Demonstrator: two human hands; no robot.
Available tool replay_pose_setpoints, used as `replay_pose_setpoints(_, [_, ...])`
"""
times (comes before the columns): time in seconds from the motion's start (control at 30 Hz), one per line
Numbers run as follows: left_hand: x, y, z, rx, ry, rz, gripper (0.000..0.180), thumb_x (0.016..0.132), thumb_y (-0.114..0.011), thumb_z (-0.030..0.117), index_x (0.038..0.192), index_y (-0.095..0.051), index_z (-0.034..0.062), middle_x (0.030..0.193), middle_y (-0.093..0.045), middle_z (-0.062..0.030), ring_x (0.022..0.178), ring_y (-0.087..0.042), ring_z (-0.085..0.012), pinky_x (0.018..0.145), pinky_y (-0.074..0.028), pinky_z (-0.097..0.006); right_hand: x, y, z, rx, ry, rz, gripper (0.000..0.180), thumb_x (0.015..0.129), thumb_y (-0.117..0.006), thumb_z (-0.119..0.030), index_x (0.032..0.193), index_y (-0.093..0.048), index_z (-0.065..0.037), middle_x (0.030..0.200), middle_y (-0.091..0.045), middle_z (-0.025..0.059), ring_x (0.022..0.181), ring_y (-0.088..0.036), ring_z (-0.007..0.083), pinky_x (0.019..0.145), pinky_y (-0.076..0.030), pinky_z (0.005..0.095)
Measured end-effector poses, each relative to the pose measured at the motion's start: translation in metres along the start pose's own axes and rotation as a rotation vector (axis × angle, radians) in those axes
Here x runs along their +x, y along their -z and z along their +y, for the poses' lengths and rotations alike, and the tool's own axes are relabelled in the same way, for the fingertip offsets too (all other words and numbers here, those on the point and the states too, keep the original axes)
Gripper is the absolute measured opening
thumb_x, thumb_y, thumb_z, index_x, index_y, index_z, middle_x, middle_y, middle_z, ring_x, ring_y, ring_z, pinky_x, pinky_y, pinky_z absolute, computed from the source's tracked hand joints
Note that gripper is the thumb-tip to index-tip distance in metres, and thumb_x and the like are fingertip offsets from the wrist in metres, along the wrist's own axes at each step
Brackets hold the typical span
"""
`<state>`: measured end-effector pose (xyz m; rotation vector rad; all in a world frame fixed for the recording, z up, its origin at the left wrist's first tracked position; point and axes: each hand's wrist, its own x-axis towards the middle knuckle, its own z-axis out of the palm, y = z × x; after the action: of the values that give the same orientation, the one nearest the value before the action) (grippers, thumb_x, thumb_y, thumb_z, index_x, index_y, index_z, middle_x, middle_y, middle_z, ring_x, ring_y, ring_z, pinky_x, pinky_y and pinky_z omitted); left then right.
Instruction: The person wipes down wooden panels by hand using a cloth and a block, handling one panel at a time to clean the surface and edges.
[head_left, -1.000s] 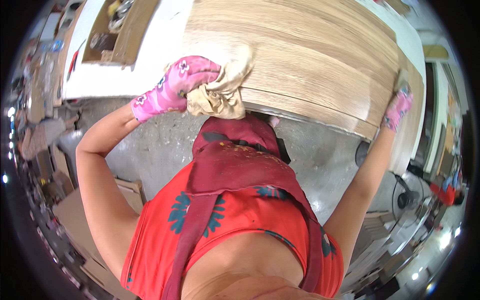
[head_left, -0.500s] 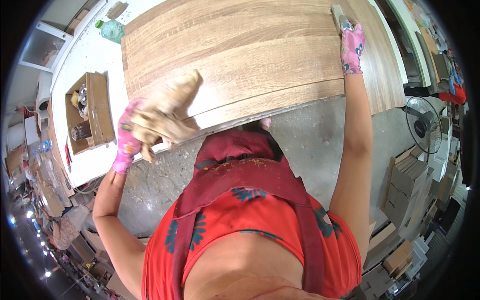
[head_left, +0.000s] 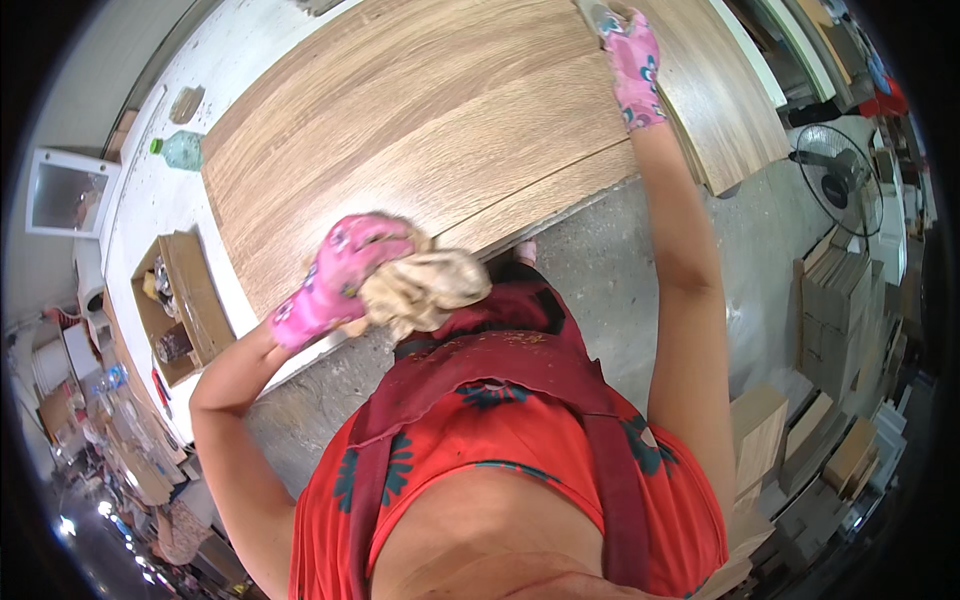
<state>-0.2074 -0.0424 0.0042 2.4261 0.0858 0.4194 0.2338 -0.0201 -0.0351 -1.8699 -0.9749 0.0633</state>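
My left hand (head_left: 350, 265), in a pink patterned glove, is closed round a crumpled beige cloth (head_left: 425, 290). Hand and cloth are over the near edge of a wood-grain board (head_left: 440, 130), at its left half. At the far right of this board my right hand (head_left: 636, 75), gloved alike, has its fingers wrapped round a flat, pale greyish strip or block (head_left: 596, 18). Its kind I cannot make out. Just to the right of that hand lies another wood-grain panel (head_left: 725, 100).
The boards lie on a white table (head_left: 165, 215). On its left stand a green-capped bottle (head_left: 182, 150) and an open cardboard box (head_left: 200, 300) with small items in it. A standing fan (head_left: 838, 180) and stacked panels (head_left: 835, 310) are on the right. Grey floor (head_left: 590, 270) shows below.
The left hand has swept the cloth rightward, along the board's near edge. The whole view has turned somewhat, so the board and right hand appear shifted left. The right hand keeps its grip.
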Motion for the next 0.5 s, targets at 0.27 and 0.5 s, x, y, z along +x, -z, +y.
replay_pose_setpoints(0.27, [0.223,-0.099,-0.047,-0.115,-0.162,0.128,0.059,0.055,-0.070,0.014,0.113,-0.060,0.0089,0.110,-0.060,-0.0108,0.109,-0.055,-0.0313,0.094,-0.042,-0.045,-0.001,-0.002,-0.023,0.019,-0.115,-0.080,0.038,0.082,-0.061,-0.016,0.118,-0.057,-0.004,0.088,-0.067,0.0106,0.076,-0.062,0.0167,0.066,-0.047,0.0282])
replay_pose_setpoints(0.5, [0.103,-0.035,0.015,0.024,-0.077,0.079,0.057,0.060,-0.075,0.027,0.112,-0.060,0.0069,0.113,-0.062,-0.0112,0.105,-0.059,-0.0328,0.090,-0.045,-0.044,-0.001,0.008,0.004,0.022,0.070,-0.018,0.035,0.086,-0.059,-0.014,0.120,-0.056,-0.008,0.087,-0.067,0.0102,0.075,-0.063,0.0202,0.067,-0.049,0.0322])
